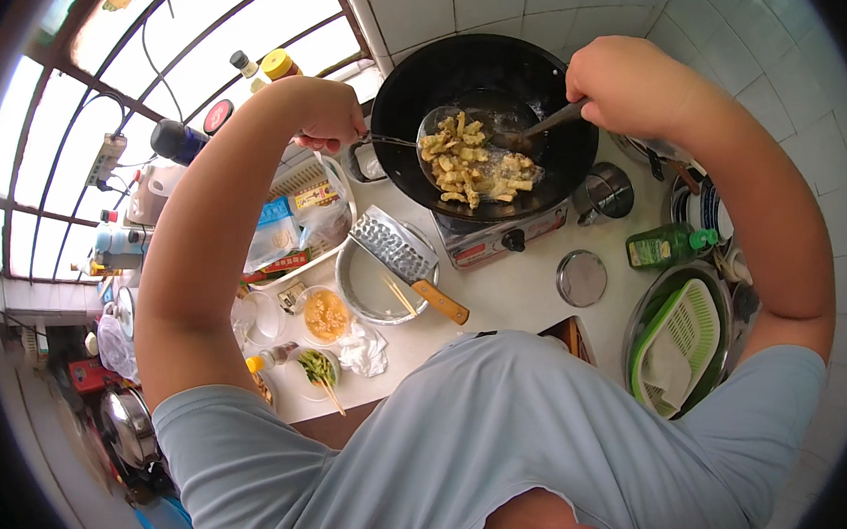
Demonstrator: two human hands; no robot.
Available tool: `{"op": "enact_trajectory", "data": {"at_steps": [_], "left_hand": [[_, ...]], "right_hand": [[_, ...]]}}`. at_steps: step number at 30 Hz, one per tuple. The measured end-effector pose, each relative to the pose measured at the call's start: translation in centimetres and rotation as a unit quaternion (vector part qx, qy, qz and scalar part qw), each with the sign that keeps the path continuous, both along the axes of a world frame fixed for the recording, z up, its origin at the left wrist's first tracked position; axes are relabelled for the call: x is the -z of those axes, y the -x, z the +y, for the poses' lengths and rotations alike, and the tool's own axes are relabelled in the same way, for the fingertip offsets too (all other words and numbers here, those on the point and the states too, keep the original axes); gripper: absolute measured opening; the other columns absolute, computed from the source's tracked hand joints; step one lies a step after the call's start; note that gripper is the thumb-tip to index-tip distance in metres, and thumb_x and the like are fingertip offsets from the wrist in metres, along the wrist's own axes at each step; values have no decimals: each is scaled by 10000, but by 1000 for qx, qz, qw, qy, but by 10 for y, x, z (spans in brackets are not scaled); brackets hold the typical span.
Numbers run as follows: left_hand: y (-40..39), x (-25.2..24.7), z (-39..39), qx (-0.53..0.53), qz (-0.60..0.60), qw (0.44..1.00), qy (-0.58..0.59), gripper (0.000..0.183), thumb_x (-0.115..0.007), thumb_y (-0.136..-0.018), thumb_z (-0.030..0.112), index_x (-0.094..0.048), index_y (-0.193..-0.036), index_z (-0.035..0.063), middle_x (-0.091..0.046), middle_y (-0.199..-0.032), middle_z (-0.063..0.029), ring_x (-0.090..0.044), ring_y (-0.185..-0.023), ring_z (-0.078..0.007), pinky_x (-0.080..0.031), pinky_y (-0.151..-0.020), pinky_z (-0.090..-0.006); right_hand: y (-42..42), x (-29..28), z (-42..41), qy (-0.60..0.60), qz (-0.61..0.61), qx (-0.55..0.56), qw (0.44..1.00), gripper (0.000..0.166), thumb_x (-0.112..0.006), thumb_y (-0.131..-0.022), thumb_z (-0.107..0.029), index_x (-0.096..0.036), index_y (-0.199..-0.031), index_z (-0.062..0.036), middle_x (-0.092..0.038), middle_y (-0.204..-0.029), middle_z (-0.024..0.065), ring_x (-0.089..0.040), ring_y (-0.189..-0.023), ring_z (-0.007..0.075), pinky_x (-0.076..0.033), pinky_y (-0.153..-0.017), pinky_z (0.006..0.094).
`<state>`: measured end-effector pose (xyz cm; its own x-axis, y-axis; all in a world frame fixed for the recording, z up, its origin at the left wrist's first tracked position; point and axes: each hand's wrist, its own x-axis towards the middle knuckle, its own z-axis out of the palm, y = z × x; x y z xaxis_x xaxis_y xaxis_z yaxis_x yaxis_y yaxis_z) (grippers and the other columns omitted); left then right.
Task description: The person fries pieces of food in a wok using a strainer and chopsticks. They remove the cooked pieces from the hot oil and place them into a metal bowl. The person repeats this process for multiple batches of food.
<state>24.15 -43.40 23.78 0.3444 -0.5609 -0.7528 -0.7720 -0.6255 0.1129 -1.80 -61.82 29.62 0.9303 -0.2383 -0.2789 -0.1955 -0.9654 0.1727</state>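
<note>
A large black wok (405, 84) sits on a portable gas stove (495, 238), with oil (508, 106) in its bottom. My left hand (331, 114) grips the wire handle of a skimmer (426, 126), whose round head is over the wok. Golden battered fried pieces (456, 150) are piled on the skimmer, and some lie beside it at the wok's near side. In my right hand (623, 85) is the dark handle of a spatula (556, 119). Its blade touches or nearly touches the pieces; the exact contact is unclear.
Left of the stove, a cleaver with a wooden handle (440, 301) lies across a metal basin (345, 284) holding chopsticks. Nearby are an orange-liquid bowl (326, 314) and a bowl of greens (317, 365). At right stand a metal cup (604, 191), green detergent bottle (659, 246) and green basket (699, 313).
</note>
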Motion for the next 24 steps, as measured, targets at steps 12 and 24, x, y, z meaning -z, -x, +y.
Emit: {"op": "enact_trajectory", "data": {"at_steps": [12, 24], "left_hand": [[-3, 33, 20, -30, 99, 994, 44, 388, -581, -845, 102, -627, -1225, 40, -601, -673, -48, -510, -480, -97, -429, -427, -248], [0, 57, 47, -83, 162, 981, 72, 366, -552, -886, 110, -612, -1241, 43, -579, -680, -33, -465, -466, -86, -404, -429, -245]], "right_hand": [[48, -21, -39, -258, -13, 231, 938, 218, -598, -751, -77, -690, -895, 59, -640, -636, 66, -579, -549, 116, -439, -481, 310], [107, -7, -64, -440, -96, 397, 800, 285, -582, -843, -103, -629, -1079, 50, -609, -704, 55, -505, -509, 49, -281, -385, 166]]}}
